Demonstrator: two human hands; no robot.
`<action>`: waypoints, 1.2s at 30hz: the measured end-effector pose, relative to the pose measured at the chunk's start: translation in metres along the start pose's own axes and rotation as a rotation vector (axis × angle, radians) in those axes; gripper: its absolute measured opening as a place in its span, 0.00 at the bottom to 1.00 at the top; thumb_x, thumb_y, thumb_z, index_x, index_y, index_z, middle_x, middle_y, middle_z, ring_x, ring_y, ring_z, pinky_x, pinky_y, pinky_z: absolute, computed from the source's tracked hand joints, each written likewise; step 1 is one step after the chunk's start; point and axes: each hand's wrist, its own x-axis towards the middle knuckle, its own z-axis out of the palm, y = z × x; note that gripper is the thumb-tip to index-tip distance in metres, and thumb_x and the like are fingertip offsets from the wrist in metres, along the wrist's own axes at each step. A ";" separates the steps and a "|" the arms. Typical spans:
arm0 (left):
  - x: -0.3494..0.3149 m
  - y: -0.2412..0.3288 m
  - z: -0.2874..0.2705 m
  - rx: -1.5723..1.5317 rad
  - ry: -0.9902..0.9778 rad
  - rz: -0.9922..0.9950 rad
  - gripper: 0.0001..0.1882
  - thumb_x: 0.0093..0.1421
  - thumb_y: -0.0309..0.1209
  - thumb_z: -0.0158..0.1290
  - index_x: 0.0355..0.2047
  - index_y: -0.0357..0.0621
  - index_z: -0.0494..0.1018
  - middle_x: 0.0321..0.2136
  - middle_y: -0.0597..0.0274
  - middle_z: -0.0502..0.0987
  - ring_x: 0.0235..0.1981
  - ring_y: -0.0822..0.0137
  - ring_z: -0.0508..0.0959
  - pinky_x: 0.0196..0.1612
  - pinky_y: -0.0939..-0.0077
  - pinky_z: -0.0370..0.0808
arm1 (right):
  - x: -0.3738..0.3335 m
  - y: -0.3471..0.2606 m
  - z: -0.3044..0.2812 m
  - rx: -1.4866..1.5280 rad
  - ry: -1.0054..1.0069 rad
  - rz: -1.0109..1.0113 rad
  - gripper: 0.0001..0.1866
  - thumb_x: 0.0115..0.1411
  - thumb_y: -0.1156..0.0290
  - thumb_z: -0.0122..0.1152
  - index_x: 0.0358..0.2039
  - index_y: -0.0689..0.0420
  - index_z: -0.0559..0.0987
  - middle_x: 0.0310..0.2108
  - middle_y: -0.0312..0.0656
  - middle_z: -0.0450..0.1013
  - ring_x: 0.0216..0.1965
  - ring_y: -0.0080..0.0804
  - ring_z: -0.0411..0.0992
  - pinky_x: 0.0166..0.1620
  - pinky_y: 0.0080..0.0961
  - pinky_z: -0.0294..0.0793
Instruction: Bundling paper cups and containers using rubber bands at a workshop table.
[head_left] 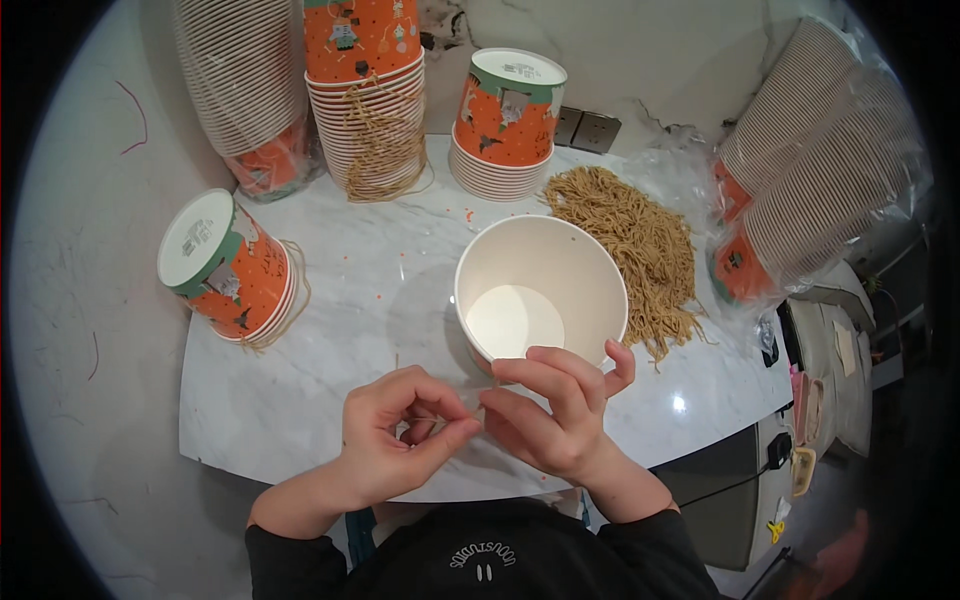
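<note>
A large paper cup (590,260) stands on the table in front of me, its mouth tilted toward me and its white inside showing. My left hand (405,435) is closed in a pinch just left of the cup's near rim, the fingertips near those of my right hand. What it pinches is too thin to make out. My right hand (555,415) is at the near rim, thumb and index finger close together around something small I cannot name, with the other fingers bent and raised. A heap of tan cords (630,250) lies right behind the cup.
Upside-down orange cups (245,275) with cord at their rims stand at the left. Behind are a tall cup stack (365,120) draped with cords and a shorter stack (510,115). Plastic-wrapped cup stacks (815,190) lean at the right. The marble-patterned table (310,400) meets a wall behind.
</note>
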 end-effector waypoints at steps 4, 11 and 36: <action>0.003 0.003 0.000 -0.008 -0.003 0.007 0.09 0.54 0.19 0.64 0.33 0.40 0.75 0.25 0.70 0.75 0.17 0.85 0.61 0.21 0.87 0.58 | 0.003 -0.004 0.003 0.061 0.017 0.085 0.12 0.43 0.66 0.71 0.31 0.40 0.83 0.48 0.23 0.75 0.52 0.27 0.70 0.67 0.54 0.41; 0.004 -0.001 -0.002 -0.107 0.011 -0.046 0.11 0.56 0.18 0.61 0.39 0.39 0.75 0.28 0.69 0.74 0.21 0.85 0.62 0.24 0.88 0.58 | 0.005 0.002 0.004 0.054 0.030 0.110 0.12 0.44 0.69 0.70 0.32 0.41 0.83 0.49 0.23 0.75 0.54 0.26 0.71 0.67 0.56 0.40; 0.010 -0.004 -0.003 -0.044 -0.111 -0.215 0.05 0.57 0.24 0.65 0.29 0.36 0.79 0.25 0.68 0.74 0.19 0.84 0.64 0.24 0.84 0.61 | 0.002 0.006 -0.005 0.128 0.108 0.175 0.11 0.41 0.68 0.71 0.29 0.40 0.84 0.46 0.27 0.76 0.53 0.33 0.70 0.67 0.55 0.38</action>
